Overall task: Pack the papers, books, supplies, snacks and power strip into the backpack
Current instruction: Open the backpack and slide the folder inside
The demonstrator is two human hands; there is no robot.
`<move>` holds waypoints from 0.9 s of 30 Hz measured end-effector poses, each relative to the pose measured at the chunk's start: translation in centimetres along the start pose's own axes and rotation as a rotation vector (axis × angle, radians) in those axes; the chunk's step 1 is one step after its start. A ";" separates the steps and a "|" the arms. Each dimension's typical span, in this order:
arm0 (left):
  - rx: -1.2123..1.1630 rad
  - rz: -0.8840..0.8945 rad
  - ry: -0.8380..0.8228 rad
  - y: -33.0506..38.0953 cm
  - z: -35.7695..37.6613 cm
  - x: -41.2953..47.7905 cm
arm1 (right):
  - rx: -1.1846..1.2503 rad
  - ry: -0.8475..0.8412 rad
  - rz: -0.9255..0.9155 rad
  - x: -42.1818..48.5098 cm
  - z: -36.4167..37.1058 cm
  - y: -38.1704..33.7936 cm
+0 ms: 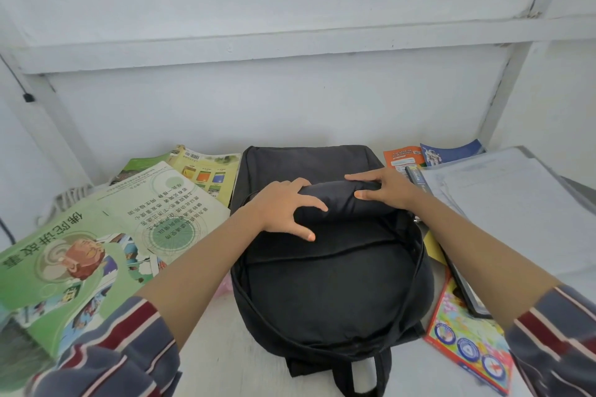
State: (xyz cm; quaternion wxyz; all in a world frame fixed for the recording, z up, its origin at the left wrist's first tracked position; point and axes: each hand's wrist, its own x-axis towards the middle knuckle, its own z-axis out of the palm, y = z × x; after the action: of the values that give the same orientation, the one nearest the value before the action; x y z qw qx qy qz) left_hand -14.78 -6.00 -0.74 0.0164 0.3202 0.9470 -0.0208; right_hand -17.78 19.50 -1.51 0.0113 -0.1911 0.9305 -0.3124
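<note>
1. Lying flat on the white table (pixel 222 351), centre: black backpack (pixel 322 293), zip open.
2. Grasping its rolled-back front flap (pixel 338 200): left hand (pixel 283 206) and right hand (pixel 387 187), fingers curled over.
3. Left of backpack: green books (pixel 96 235), overlapping.
4. Right of backpack: paper stack (pixel 516 209); colourful box (pixel 467 342) nearer.

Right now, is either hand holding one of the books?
No, the left hand and right hand both grip the rolled flap of the backpack, while the green book lies beside it.
</note>
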 end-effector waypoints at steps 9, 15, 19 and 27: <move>0.020 0.015 -0.051 0.3 1.2 -0.8 | -0.001 -0.012 0.010 -1.0 -0.4 -1.1; -0.014 0.027 -0.002 0.4 1.9 -1.0 | 0.001 -0.014 0.041 -1.9 -0.6 -1.8; -0.078 0.028 0.040 0.6 2.7 -1.5 | 0.025 -0.020 0.060 -2.5 -0.6 -1.9; -0.196 0.029 0.079 0.8 2.4 -1.7 | 0.123 -0.056 0.065 -2.9 -0.9 -1.8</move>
State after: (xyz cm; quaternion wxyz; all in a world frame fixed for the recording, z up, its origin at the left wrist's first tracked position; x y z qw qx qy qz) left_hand -12.86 -6.53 -3.07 0.0106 0.3312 0.9397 0.0847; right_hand -14.58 19.78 -0.07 0.0590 -0.1686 0.9146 -0.3628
